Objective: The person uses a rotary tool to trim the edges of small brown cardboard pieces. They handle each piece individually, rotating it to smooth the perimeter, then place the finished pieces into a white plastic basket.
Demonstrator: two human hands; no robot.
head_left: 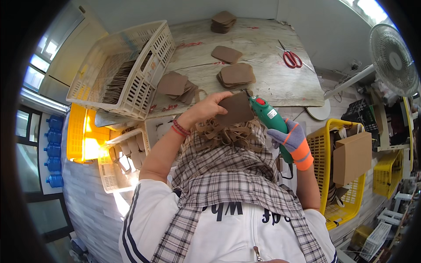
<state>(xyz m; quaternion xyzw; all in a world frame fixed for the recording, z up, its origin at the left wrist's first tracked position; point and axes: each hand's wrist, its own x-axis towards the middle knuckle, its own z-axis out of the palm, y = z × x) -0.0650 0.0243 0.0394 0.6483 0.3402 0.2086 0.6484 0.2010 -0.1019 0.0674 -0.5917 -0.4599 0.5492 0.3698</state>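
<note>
Brown, rounded-corner leather-like panel [237,108] at the tip of a green, barrel-shaped power tool with a red button [269,116]

I pinch the panel by its left part in my bare left hand [209,107], thumb on top, the grip narrow. It sits above my lap, by the near edge of the pale wood-grain table [276,90]. My right hand [291,138], in a purple-grey and orange glove [302,154], is wrapped around the tool's body; its dark tip is at the panel's upper right corner, though I cannot tell whether it is touching. Below, a tangle of thin brown strips [230,136] lies on my brown-and-white plaid apron [228,184]. Farther over the table are four groups of similar brown panels [237,75] and red-handled scissors [293,59]. At the table's left, a white slatted plastic crate [154,65] holds a row of brown pieces [119,81].
</note>
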